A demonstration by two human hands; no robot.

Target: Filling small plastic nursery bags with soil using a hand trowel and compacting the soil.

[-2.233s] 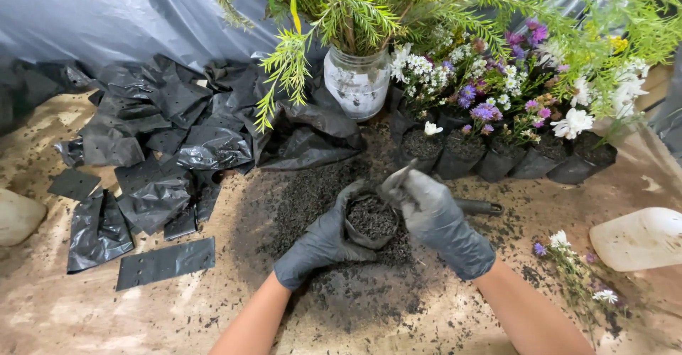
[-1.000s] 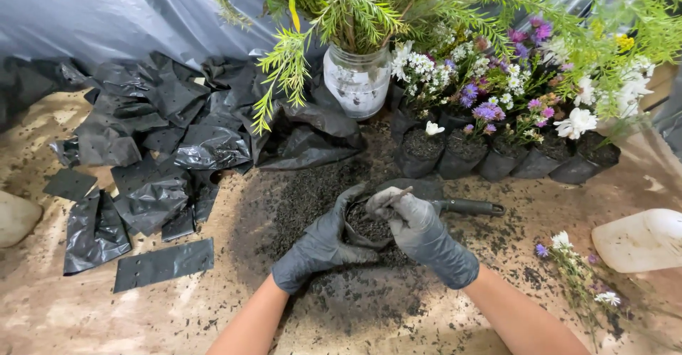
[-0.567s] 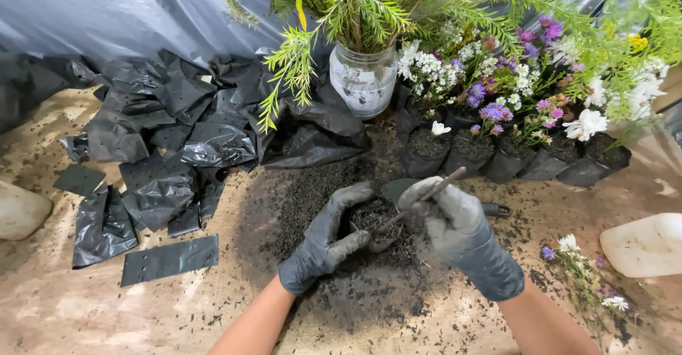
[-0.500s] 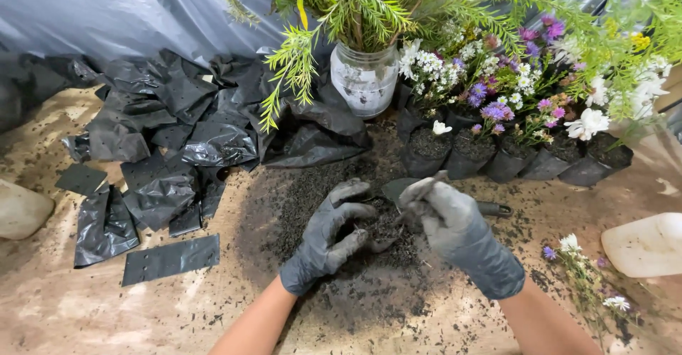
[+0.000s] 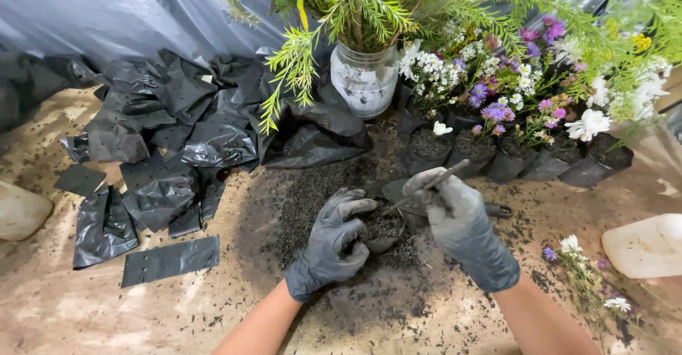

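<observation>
Soil-strewn brown sheet, centre: your left hand (image 5: 334, 241) cups the small black grow bag (image 5: 380, 228), fingers curled around it; your right hand (image 5: 455, 216) pinches a thin stick (image 5: 426, 184). Keep the bag upright.

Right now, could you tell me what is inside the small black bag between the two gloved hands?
Dark soil fills the small black bag almost to its rim, and the stick in the right hand slants toward it. The left hand covers its near side.
</observation>
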